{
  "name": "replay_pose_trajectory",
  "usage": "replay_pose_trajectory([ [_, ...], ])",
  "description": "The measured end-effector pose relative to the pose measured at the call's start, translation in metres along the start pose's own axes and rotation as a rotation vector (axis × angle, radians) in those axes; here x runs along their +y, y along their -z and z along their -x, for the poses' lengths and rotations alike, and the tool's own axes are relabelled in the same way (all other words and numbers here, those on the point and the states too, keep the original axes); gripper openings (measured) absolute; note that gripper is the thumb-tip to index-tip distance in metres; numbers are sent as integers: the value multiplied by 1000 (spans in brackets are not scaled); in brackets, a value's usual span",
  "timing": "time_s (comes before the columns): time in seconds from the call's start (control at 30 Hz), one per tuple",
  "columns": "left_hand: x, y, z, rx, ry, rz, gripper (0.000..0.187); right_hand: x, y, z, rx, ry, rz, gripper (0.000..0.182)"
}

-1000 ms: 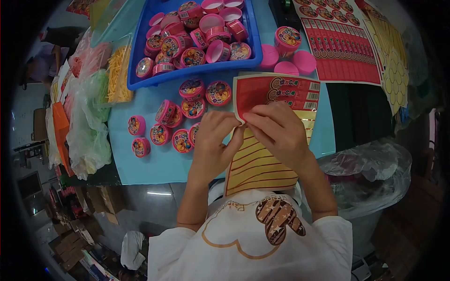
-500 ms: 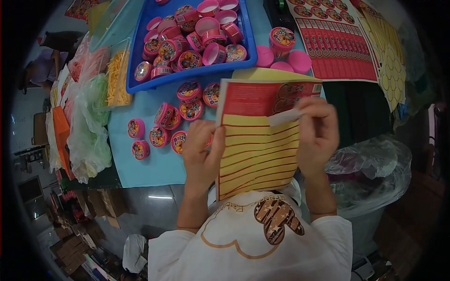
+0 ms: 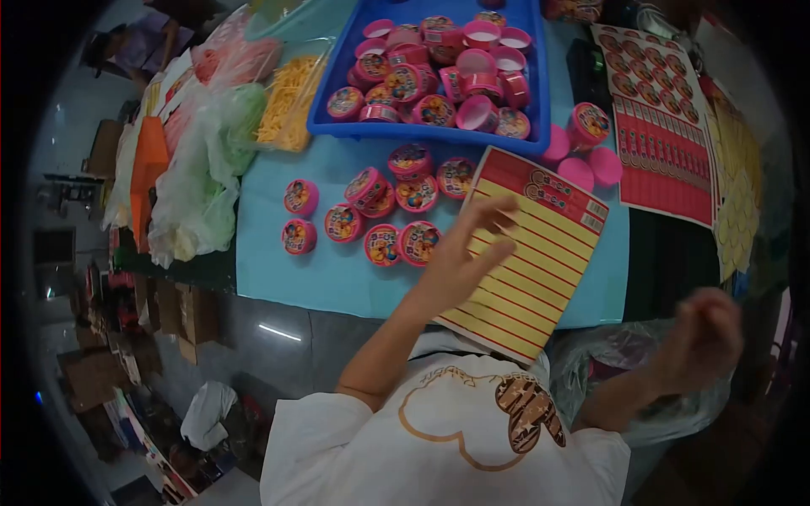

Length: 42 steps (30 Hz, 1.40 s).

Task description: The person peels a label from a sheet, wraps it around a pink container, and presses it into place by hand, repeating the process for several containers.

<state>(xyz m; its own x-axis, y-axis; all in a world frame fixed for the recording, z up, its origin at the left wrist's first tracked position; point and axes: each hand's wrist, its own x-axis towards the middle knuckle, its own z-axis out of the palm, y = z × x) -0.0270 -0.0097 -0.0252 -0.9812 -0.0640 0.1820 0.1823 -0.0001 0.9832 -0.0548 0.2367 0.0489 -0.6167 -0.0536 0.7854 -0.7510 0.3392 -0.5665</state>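
Note:
A sticker sheet (image 3: 531, 278) with yellow backing strips and red labels at its top lies tilted on the light blue table cover, its near end over the edge by my shirt. My left hand (image 3: 460, 257) hovers over the sheet's left side, fingers apart and holding nothing. Off to the right, my right hand (image 3: 700, 341) is raised above a clear plastic bag (image 3: 616, 346); motion smears its fingers. Several pink round tubs (image 3: 418, 243) with picture lids stand just left of the sheet.
A blue tray (image 3: 337, 128) full of pink tubs stands at the back. Beside it are pink lids (image 3: 603, 167) and red label sheets (image 3: 658, 152). Yellow strips (image 3: 291, 101) in a clear container and plastic bags (image 3: 198, 177) lie on the left. A person (image 3: 139, 42) is at far left.
The sheet has gone from upright in both hands to lying on the table. My left hand has let go; my right hand has swung right, and its pale strip no longer shows. The view has shifted.

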Motion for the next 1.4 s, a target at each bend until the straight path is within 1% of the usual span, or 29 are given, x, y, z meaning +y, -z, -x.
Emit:
replay_pose_trajectory([
  [0.03, 16, -5, 7, -114, 21, 415, 34, -14, -31, -2, -334, 43, 35, 25],
  [0.1, 37, -2, 18, -193, -24, 365, 27, -35, -70, -5, -644, -36, 5, 26],
  [0.13, 39, 4, 22, -167, -40, 263, 22, -41, -85, -2, -649, -18, -10, 26],
  [0.17, 41, 11, 28, -151, -47, 256, 22, -46, -99, 2, -577, -71, -147, 22],
  [0.2, 41, 20, 34, -68, -50, 304, 21, -49, -108, 4, -505, -127, -279, 19],
  [0.23, 40, 29, 39, 12, -51, 355, 20, -48, -111, 2, -512, -119, -286, 19],
  [0.27, 38, 41, 45, 21, -56, 356, 20, -46, -111, -1, -595, -211, -250, 18],
  [0.3, 35, 55, 51, 83, -94, 253, 23, -44, -111, -3, -677, -303, -208, 18],
  [0.33, 32, 69, 56, 143, -130, 151, 25, -41, -112, -2, -684, -297, -205, 18],
  [0.4, 26, 100, 53, 254, -80, -422, 33, -36, -117, 3, -695, -220, -116, 19],
  [0.43, 14, 118, 49, 423, -62, -607, 38, -36, -118, 1, -700, -220, -114, 19],
  [0.47, -5, 140, 44, 590, -45, -793, 42, -37, -120, -3, -612, -223, -78, 19],
  [0.5, -27, 169, 45, 645, 94, -1117, 46, -37, -121, -6, -525, -223, -43, 20],
  [0.53, -42, 195, 46, 690, 239, -1439, 50, -38, -121, -7, -526, -220, -40, 20],
  [0.57, -45, 213, 42, 692, 235, -1435, 50, -38, -120, -8, -525, -201, -96, 21],
  [0.63, -45, 235, 36, 432, 578, -1312, 54, -38, -116, -10, -523, -177, -146, 22],
  [0.67, -44, 239, 35, 433, 570, -1309, 54, -39, -112, -9, -590, -182, -161, 22],
  [0.7, -38, 238, 32, 437, 417, -1066, 54, -40, -109, -8, -659, -191, -174, 22],
  [0.73, -32, 235, 28, 433, 267, -821, 54, -42, -107, -8, -654, -191, -168, 22],
  [0.77, -28, 228, 28, 423, 262, -817, 54, -47, -108, -8, -706, -226, -196, 21],
  [0.83, 14, 176, 27, 273, 222, -131, 56, -55, -109, -7, -756, -276, -206, 21],
  [0.87, 18, 153, 31, 258, 228, -117, 56, -58, -112, -7, -794, -249, -270, 20],
  [0.93, 22, 111, 38, 57, 28, 156, 62, -64, -116, -8, -826, -231, -316, 19],
  [0.97, 24, 95, 41, 41, 33, 169, 62, -66, -117, -9, -826, -227, -376, 19],
  [1.03, 25, 72, 48, -103, 162, 508, 67, -67, -115, -10, -818, -240, -424, 19],
  [1.17, 20, 52, 51, -179, 278, 564, 66, -66, -105, -12, -810, -418, -432, 15],
  [1.23, 30, 43, 44, -219, 180, 757, 67, -66, -100, -12, -800, -479, -415, 13],
  [1.33, 34, 40, 37, -255, 106, 750, 62, -64, -96, -11, -791, -518, -410, 11],
  [1.4, 39, 38, 36, -226, 143, 695, 64, -64, -95, -11, -763, -553, -402, 11],
])
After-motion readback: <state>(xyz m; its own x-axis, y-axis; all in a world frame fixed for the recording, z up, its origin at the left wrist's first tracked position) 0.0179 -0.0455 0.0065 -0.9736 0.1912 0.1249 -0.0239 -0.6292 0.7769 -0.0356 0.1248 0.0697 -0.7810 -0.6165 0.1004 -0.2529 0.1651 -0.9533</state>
